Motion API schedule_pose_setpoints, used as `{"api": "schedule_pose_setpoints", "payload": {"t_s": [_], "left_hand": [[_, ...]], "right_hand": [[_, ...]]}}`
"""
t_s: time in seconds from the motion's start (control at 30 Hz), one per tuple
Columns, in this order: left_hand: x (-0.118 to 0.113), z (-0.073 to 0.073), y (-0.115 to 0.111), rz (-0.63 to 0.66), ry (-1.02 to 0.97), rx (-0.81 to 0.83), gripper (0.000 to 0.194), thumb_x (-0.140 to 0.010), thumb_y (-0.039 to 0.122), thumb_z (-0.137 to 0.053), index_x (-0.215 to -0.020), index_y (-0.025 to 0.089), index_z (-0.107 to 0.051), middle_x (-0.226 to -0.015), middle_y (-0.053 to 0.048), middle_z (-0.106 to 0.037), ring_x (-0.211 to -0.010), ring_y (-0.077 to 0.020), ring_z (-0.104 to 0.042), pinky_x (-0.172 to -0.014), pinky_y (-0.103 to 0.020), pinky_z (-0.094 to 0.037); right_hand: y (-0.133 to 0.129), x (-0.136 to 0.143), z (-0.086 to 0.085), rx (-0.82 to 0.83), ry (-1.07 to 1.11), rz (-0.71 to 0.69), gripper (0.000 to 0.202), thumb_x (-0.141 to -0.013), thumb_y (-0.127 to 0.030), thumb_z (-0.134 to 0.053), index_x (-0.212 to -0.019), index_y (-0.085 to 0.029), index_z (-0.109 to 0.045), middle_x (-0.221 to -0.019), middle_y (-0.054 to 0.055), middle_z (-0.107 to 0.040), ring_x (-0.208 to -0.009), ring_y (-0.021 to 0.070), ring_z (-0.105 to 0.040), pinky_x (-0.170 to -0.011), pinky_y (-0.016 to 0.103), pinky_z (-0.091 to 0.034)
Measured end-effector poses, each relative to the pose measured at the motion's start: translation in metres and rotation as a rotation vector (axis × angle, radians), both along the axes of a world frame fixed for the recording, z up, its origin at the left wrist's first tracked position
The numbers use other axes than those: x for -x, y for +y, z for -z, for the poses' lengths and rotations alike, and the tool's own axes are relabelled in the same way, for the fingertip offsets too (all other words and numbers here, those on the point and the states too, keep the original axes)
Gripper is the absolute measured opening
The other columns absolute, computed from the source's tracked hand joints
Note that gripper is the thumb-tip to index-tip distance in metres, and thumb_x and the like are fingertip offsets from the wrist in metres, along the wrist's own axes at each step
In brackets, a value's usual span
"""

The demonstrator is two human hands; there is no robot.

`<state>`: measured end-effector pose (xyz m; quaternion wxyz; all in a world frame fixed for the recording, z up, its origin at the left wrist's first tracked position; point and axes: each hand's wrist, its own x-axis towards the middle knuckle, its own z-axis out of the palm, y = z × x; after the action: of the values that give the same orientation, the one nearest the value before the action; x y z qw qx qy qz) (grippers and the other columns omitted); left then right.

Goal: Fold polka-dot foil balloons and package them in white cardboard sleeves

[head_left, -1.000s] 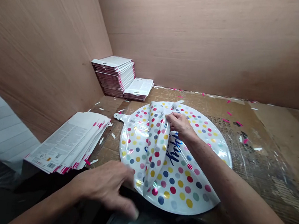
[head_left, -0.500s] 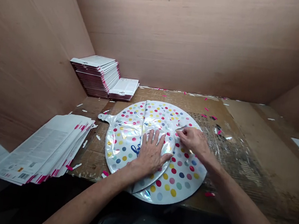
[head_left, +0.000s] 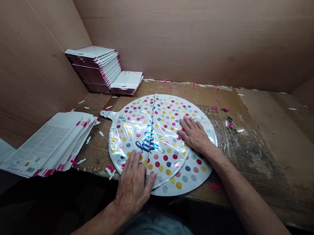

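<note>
A shiny white foil balloon with coloured dots (head_left: 168, 137) lies flat on the cardboard-covered table. Blue lettering shows beside a vertical crease at its middle, and a tab sticks out at the left. One layer is folded over and covers part of the right side. My left hand (head_left: 133, 182) rests on the near edge at the crease, fingers stretched out and thumb apart. On the right part of the foil, my right hand (head_left: 196, 135) lies flat with its fingers spread.
Folded white and pink cards stand in a stack (head_left: 95, 68) at the back left. More printed cards (head_left: 50, 143) fan over the front left edge. Pink and white scraps dot the cardboard (head_left: 255, 142). Wooden panels (head_left: 182, 34) rise around the table.
My left hand has slid toward me to the near edge, uncovering the lettering. My right hand has opened from a pinch and lies flat. The folded layer reaches further right.
</note>
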<state>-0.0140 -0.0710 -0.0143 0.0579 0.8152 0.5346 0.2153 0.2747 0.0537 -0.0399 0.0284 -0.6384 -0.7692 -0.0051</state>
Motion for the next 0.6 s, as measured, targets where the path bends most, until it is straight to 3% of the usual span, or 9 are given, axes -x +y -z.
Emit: {"api": "schedule_pose_setpoints", "payload": {"t_s": [0.1,0.2,0.27,0.33,0.4,0.47,0.53,0.6], "left_hand": [[-0.009,-0.017,-0.003,0.044,-0.146,0.147,0.020,-0.089,0.033,-0.053,-0.076,0.018,-0.059,-0.127,-0.017,-0.063,-0.130,-0.0360,-0.052,-0.106,-0.055,-0.045],[-0.023,-0.064,0.017,0.065,-0.397,0.645,0.031,-0.085,0.044,-0.055,-0.070,0.018,-0.059,-0.085,-0.009,-0.069,-0.085,-0.0249,-0.068,-0.073,-0.036,-0.057],[-0.032,-0.100,0.032,0.074,-0.687,1.053,0.036,-0.085,0.052,-0.054,-0.077,0.017,-0.060,-0.069,-0.004,-0.063,-0.061,-0.0166,-0.062,-0.047,-0.023,-0.044],[-0.038,-0.128,0.042,0.067,-0.955,1.227,0.035,-0.082,0.052,-0.058,-0.082,0.017,-0.060,-0.062,-0.001,-0.057,-0.052,-0.0118,-0.056,-0.040,-0.018,-0.033],[-0.039,-0.143,0.046,0.064,-1.076,1.224,0.033,-0.080,0.051,-0.060,-0.082,0.018,-0.060,-0.061,0.001,-0.056,-0.050,-0.0104,-0.054,-0.039,-0.017,-0.031],[-0.034,-0.144,0.047,0.094,-0.987,1.194,0.037,-0.081,0.055,-0.058,-0.078,0.018,-0.059,-0.059,0.000,-0.057,-0.047,-0.0110,-0.053,-0.039,-0.019,-0.032],[-0.026,-0.134,0.053,0.140,-0.704,1.085,0.047,-0.084,0.063,-0.051,-0.068,0.018,-0.057,-0.055,-0.001,-0.057,-0.047,-0.0130,-0.053,-0.042,-0.023,-0.037],[-0.017,-0.118,0.068,0.111,-0.407,0.727,0.054,-0.086,0.066,-0.045,-0.066,0.018,-0.057,-0.060,-0.004,-0.062,-0.058,-0.0176,-0.059,-0.056,-0.029,-0.048]], "right_hand": [[0.006,0.000,0.000,0.000,0.043,-0.001,0.063,-0.101,-0.052,-0.026,-0.151,-0.015,-0.039,-0.160,0.012,-0.032,-0.149,0.0300,-0.024,-0.120,0.050,-0.022],[0.001,-0.001,-0.012,-0.008,0.222,0.008,0.068,-0.100,-0.058,-0.023,-0.145,-0.014,-0.048,-0.156,0.016,-0.038,-0.147,0.0321,-0.029,-0.118,0.053,-0.026],[-0.019,0.000,-0.031,-0.072,0.470,0.035,0.071,-0.100,-0.060,-0.017,-0.142,-0.013,-0.051,-0.151,0.018,-0.045,-0.143,0.0306,-0.037,-0.116,0.050,-0.033],[-0.054,0.005,-0.054,-0.202,0.728,0.030,0.071,-0.100,-0.061,-0.014,-0.145,-0.016,-0.046,-0.148,0.016,-0.049,-0.139,0.0273,-0.045,-0.112,0.047,-0.040],[-0.093,0.015,-0.072,-0.353,0.816,-0.088,0.071,-0.099,-0.064,-0.018,-0.151,-0.020,-0.036,-0.151,0.014,-0.046,-0.140,0.0290,-0.043,-0.113,0.050,-0.041],[-0.123,0.027,-0.075,-0.507,0.707,-0.219,0.079,-0.093,-0.065,-0.043,-0.156,-0.022,-0.026,-0.151,0.016,-0.046,-0.139,0.0344,-0.043,-0.111,0.056,-0.042],[-0.139,0.035,-0.063,-0.646,0.575,-0.236,0.075,-0.094,-0.045,-0.054,-0.158,-0.023,-0.022,-0.147,0.017,-0.050,-0.137,0.0348,-0.046,-0.108,0.058,-0.044],[-0.143,0.035,-0.042,-0.685,0.484,-0.205,0.066,-0.096,-0.024,-0.050,-0.157,-0.022,-0.025,-0.141,0.017,-0.056,-0.133,0.0315,-0.052,-0.106,0.055,-0.048]]}}
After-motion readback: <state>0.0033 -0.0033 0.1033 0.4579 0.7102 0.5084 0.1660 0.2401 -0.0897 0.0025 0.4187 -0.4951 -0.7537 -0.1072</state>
